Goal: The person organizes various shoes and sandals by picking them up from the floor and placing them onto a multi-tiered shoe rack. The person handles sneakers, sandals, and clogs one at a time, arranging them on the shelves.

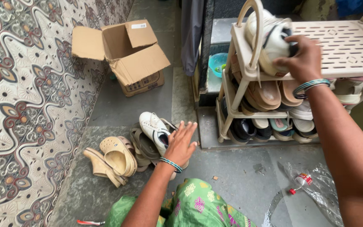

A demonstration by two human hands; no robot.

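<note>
My right hand (303, 59) grips a white sneaker (269, 40) lying on its side on the top shelf of a beige plastic shoe rack (341, 46). My left hand (180, 143) hovers open, fingers spread, just over another white sneaker (154, 128) on the floor. That shoe rests on a pile of brown sandals (141, 147). Beside them lie yellow clogs (116, 157). Bangles circle both wrists.
The rack's lower shelves hold several sandals and slippers (269, 94). An open cardboard box (127, 54) sits by the patterned tile wall (26, 105). A clear plastic bag with a small red-capped tube (301, 181) lies on the grey floor at right. A teal bowl (217, 64) sits behind the rack.
</note>
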